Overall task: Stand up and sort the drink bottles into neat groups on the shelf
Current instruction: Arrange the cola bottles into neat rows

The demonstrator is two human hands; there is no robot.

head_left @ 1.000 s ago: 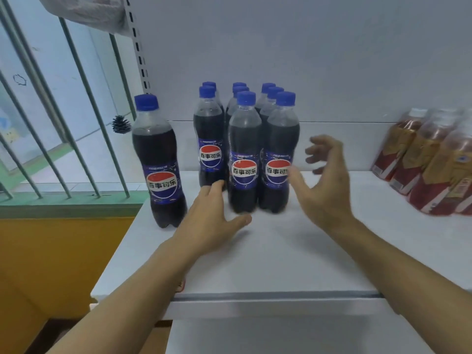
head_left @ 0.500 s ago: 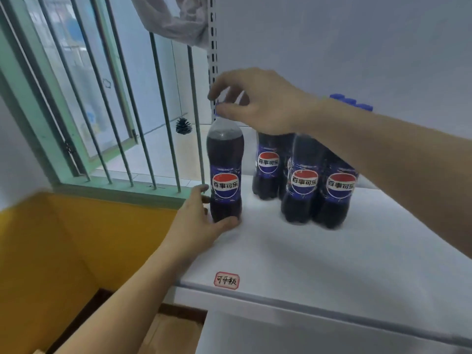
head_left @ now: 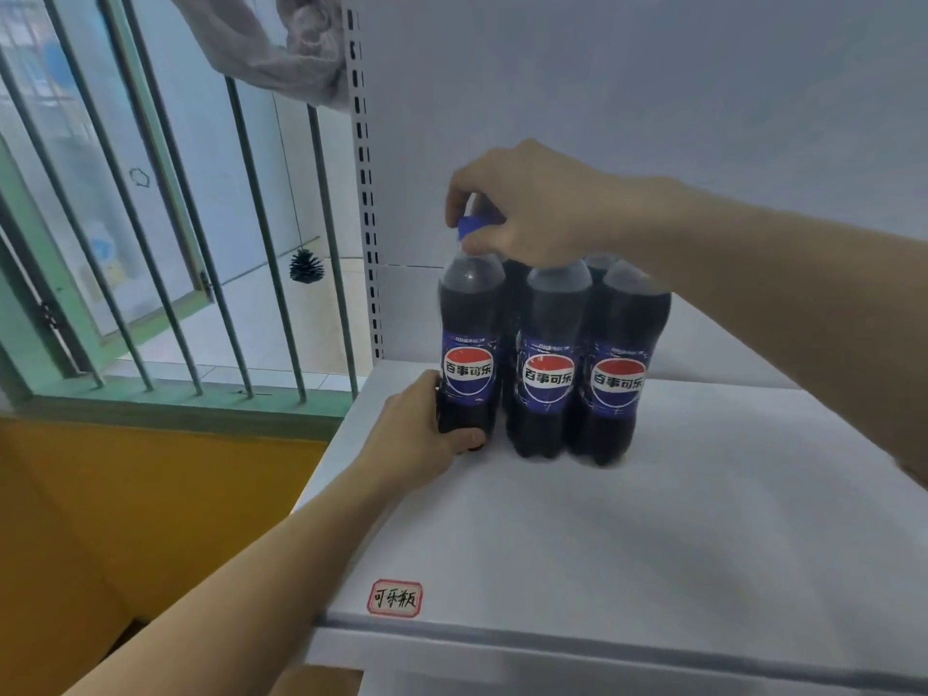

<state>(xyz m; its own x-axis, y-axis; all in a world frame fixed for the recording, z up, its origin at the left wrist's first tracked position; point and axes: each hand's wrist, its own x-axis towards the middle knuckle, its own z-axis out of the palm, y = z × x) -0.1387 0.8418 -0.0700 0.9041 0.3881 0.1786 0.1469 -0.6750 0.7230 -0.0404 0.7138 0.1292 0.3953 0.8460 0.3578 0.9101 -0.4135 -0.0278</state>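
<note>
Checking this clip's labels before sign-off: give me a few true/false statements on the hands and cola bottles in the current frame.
1. The right hand pinches the leftmost cola bottle at its blue cap. True.
2. The left hand lies flat on the shelf, off the bottle. False: it grips the bottle's base.
3. That bottle lies on its side. False: it stands upright.
4. A red-bordered label sits near the shelf's front edge. True.
</note>
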